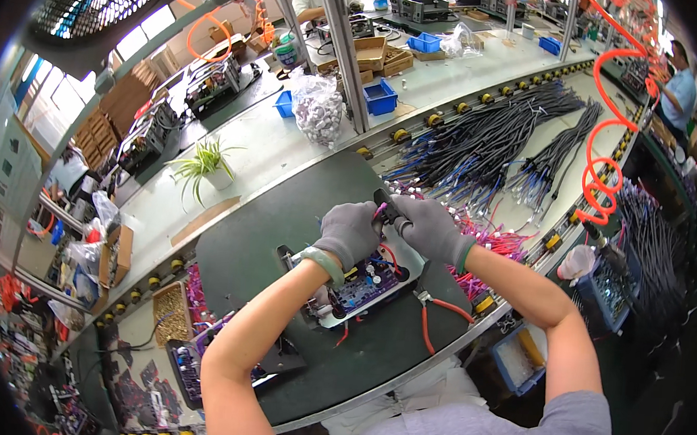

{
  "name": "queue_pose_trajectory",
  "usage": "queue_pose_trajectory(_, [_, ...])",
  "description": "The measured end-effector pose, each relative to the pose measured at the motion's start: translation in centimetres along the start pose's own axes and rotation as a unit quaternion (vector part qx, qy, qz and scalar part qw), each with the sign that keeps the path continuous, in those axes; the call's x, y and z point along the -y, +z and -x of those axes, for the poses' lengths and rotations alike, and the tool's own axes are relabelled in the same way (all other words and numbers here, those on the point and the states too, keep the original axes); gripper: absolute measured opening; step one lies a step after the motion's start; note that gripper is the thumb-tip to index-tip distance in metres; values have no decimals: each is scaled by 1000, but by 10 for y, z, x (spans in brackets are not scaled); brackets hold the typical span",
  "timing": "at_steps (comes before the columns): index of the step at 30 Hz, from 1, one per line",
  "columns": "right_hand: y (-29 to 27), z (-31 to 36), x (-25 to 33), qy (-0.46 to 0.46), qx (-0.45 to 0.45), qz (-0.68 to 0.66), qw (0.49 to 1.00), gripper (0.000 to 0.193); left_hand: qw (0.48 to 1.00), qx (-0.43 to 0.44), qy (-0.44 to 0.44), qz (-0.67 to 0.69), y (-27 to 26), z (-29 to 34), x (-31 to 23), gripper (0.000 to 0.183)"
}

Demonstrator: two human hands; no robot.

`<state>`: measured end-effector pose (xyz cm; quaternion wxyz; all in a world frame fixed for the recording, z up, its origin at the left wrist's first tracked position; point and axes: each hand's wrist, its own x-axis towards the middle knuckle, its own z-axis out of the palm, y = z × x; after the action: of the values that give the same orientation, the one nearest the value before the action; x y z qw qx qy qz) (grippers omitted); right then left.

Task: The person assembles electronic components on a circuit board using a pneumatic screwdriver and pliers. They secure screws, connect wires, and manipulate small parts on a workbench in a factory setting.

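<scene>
Both my hands wear grey gloves and meet above an electronic assembly. My right hand [430, 230] closes on a small black part [386, 206] whose exact kind I cannot make out. My left hand [347, 232] is closed at its other side, with a bit of purple showing by the fingertips; what it pinches is hidden. Below them a purple circuit board [359, 293] with several components sits in an open metal chassis [411, 277], partly covered by my left hand and wrist. Red-handled cutting pliers [428, 324] lie to the right on the dark green mat [257, 247].
Black cable bundles [484, 134] and pink-red wires [492, 240] lie on the conveyor at the right. A coiled orange air hose [602, 166] hangs there. A box of brass-coloured small parts [170, 314] stands left. A potted plant [218, 172] and blue bins [379, 97] are beyond.
</scene>
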<state>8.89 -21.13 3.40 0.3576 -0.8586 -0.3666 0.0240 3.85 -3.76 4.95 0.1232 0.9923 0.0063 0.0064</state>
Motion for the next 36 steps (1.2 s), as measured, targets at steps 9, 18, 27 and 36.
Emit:
queue_pose_trajectory(9, [8,0,-2,16,-23,-14,1000,24,998,-38,-43,36,4,17,2,16])
queue_pose_trajectory(18, [11,3,1,27,-36,-23,999,23,1000,-18,-4,-12,1,13,3,32])
queue_pose_trajectory(27, [1,5,4,-5,-69,60,996,36,934,68,1,350,-24,41,2,19])
queue_pose_trajectory(36, [5,3,4,10,-38,33,999,28,968,-208,104,-99,8,15,21,12])
